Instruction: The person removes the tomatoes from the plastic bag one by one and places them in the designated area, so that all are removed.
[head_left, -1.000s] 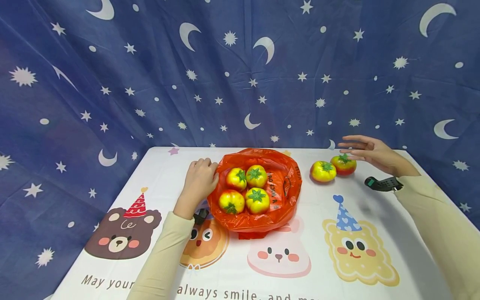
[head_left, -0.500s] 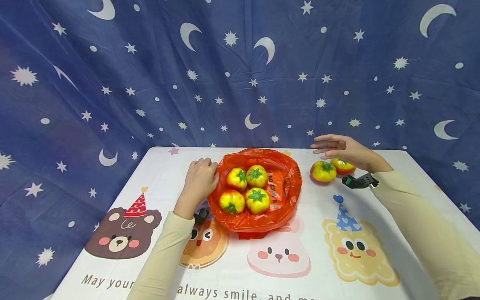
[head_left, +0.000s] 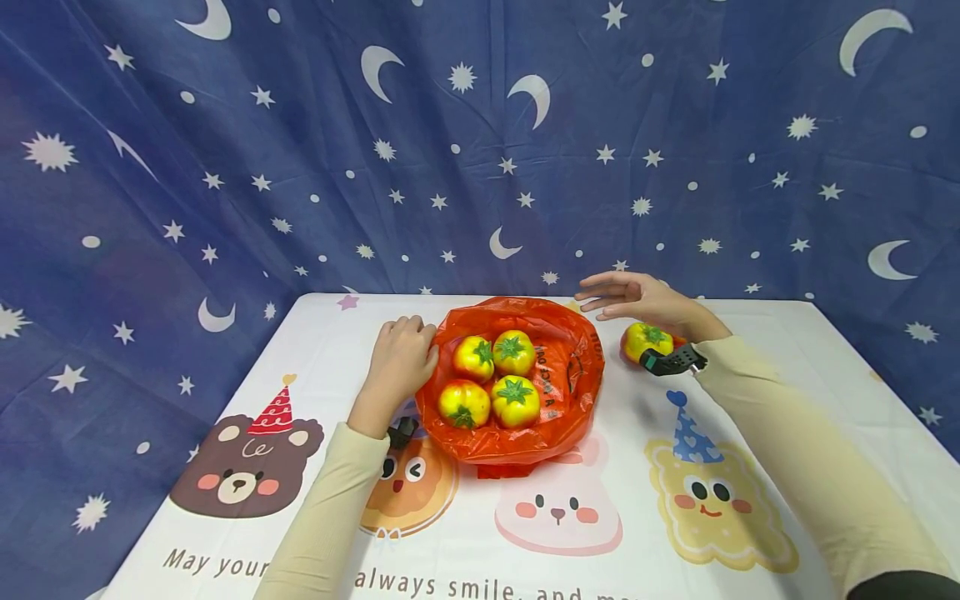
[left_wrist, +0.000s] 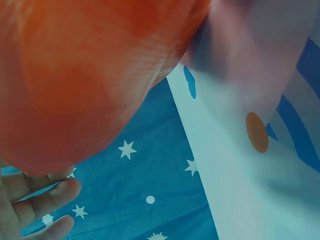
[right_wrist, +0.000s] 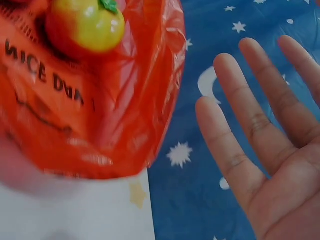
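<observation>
Head view shows the left hand gripping the left rim of the red bag at centre, four fruits inside; further right, the right hand holds nothing, above another fruit. Left wrist view: fingers touch the bag at lower left. Right wrist view: straight fingers, apart, at right.

One tomato, right, barely peeks past right hand and strap; left sleeve blocks lettering; left-wrist view blurs the red bag!
</observation>
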